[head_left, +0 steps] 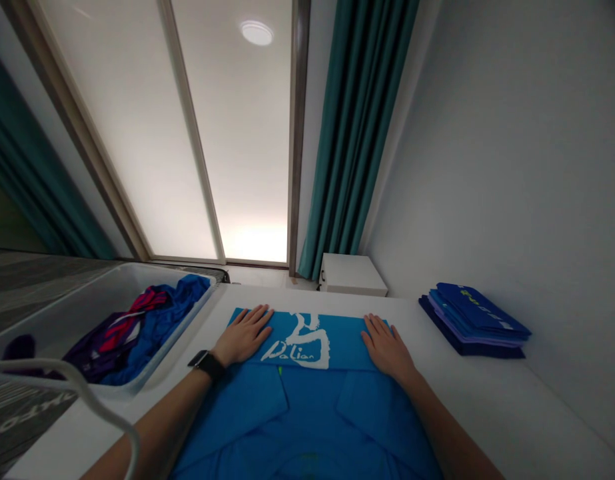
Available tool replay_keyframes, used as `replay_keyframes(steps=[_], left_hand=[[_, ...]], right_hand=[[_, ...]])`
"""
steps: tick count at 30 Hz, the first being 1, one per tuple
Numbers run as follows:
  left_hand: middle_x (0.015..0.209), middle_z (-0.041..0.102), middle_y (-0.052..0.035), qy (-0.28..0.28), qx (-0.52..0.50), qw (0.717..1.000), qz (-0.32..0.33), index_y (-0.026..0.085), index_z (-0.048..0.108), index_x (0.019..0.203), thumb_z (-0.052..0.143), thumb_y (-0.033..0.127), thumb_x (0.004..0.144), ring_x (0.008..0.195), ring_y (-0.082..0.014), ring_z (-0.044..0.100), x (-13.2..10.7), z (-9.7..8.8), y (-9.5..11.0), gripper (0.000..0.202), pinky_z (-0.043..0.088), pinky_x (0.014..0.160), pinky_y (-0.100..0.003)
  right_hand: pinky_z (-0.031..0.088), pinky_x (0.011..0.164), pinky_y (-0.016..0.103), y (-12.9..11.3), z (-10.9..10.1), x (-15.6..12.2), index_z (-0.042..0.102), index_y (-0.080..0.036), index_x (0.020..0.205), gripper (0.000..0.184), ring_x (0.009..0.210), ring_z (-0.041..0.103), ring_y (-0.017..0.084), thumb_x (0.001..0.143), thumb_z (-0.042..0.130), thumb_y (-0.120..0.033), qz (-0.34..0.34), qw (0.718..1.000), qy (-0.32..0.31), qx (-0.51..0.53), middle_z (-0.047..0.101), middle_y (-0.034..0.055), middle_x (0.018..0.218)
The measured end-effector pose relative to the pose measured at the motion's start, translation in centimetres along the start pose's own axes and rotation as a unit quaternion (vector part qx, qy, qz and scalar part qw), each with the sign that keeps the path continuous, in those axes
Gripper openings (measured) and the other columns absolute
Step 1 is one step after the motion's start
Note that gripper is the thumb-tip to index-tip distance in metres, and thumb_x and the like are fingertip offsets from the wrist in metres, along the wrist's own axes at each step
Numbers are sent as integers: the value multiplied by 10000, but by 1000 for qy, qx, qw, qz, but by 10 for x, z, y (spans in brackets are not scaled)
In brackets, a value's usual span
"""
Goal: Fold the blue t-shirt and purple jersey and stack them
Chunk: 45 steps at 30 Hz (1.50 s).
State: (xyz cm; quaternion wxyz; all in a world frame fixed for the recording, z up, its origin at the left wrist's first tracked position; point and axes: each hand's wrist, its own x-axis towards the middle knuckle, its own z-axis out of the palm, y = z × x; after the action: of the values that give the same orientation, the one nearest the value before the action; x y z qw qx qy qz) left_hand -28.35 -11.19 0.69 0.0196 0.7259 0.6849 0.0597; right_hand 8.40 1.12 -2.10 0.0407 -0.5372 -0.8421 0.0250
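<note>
A blue T-shirt (pixel 312 407) lies spread on the white table, its far end folded over into a flat band with a white print and the word "Dalian". My left hand (pixel 244 335) rests flat on the left end of that band, fingers spread, with a black watch on the wrist. On the band's right end my right hand (pixel 387 347) lies flat too, fingers stretched forward. Both sleeves are turned inward on the shirt below the band. The shirt's near end runs out of view at the bottom.
A white plastic tub (pixel 157 363) with crumpled blue, purple and red clothes stands at the left. On the right, a stack of folded blue and purple clothes (pixel 472 320) sits on the white table (pixel 467 400). A pale cable (pixel 82 387) curves across the lower left. A white cabinet (pixel 354 273) stands beyond the table.
</note>
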Motion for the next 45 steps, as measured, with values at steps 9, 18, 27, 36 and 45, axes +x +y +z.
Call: replay_keyframes(steps=[9, 18, 27, 36, 45], left_hand=[[1567, 279, -47, -1, 5, 1000, 2, 237, 296, 1507, 237, 468, 1005, 1450, -211, 236, 22, 1, -13, 555, 149, 1176, -431], [1546, 322, -97, 43, 18, 999, -3, 170, 353, 1483, 257, 481, 998, 1442, -246, 257, 12, -2, 8, 583, 169, 1179, -466], [1550, 325, -70, 43, 7, 997, 64, 217, 345, 1488, 285, 531, 982, 1438, -247, 266, 21, 14, 58, 598, 224, 1168, -455], [1556, 309, -49, 51, -7, 997, 60, 245, 327, 1497, 265, 574, 976, 1442, -244, 256, 20, 20, 53, 620, 221, 1170, -460], [1560, 285, -58, 38, -19, 997, 58, 239, 292, 1508, 244, 582, 977, 1439, -257, 261, 22, 21, 51, 634, 214, 1167, -491]], right_hand=[[137, 1165, 498, -2, -4, 21, 263, -161, 1515, 596, 1452, 197, 218, 980, 197, -416, 3, 1000, -9, -7, 247, 60, 1575], [-19, 1178, 490, -18, -13, 17, 323, -72, 1483, 633, 1456, 179, 236, 980, 164, -421, -37, 997, 49, -48, 295, 128, 1551], [58, 1186, 433, -105, -15, 11, 255, -101, 1514, 608, 1466, 141, 204, 981, 177, -383, -133, 991, -11, 31, 211, 82, 1582], [52, 1191, 417, -79, -14, 13, 234, -105, 1519, 651, 1468, 131, 198, 986, 132, -464, -130, 991, -30, 32, 192, 78, 1587], [6, 1186, 469, -3, -18, 9, 275, -119, 1509, 702, 1459, 174, 225, 970, 118, -541, -61, 998, -11, -17, 257, 105, 1566]])
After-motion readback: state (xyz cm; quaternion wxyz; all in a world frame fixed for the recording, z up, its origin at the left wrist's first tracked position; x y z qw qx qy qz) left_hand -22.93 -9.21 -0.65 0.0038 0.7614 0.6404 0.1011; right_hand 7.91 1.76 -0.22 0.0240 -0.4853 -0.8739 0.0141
